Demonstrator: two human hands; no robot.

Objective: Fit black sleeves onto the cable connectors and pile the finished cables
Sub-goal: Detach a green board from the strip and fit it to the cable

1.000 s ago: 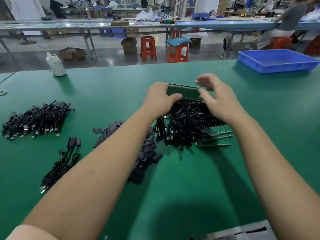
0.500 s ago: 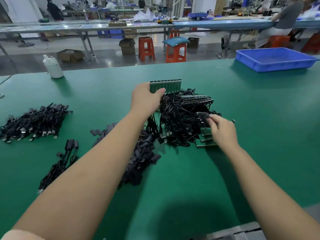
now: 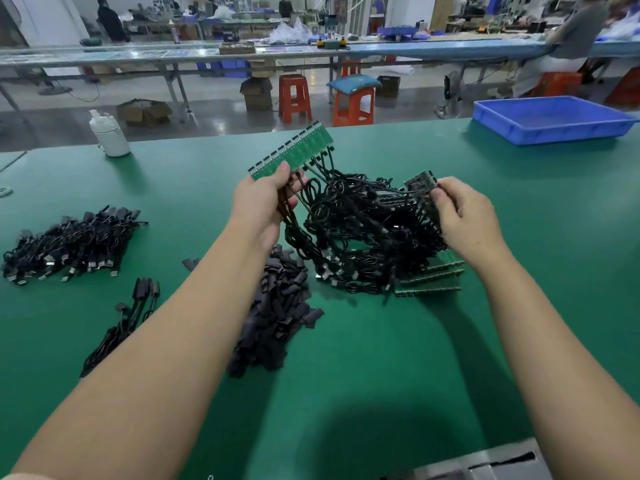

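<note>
Sitting apart, blue tray [image 3: 554, 128]

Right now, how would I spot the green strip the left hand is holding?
On the green table, find the tangled cable heap in the middle. Just above its left edge, the left hand holds a green strip. Unlike the strips lying flat at the heap's right, it is raised, with cables dangling.

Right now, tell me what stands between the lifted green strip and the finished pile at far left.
The left hand holds the green board strip, but its cables still run into the tangled cable heap. The bare green table toward the finished cable pile looks unobstructed.
</note>
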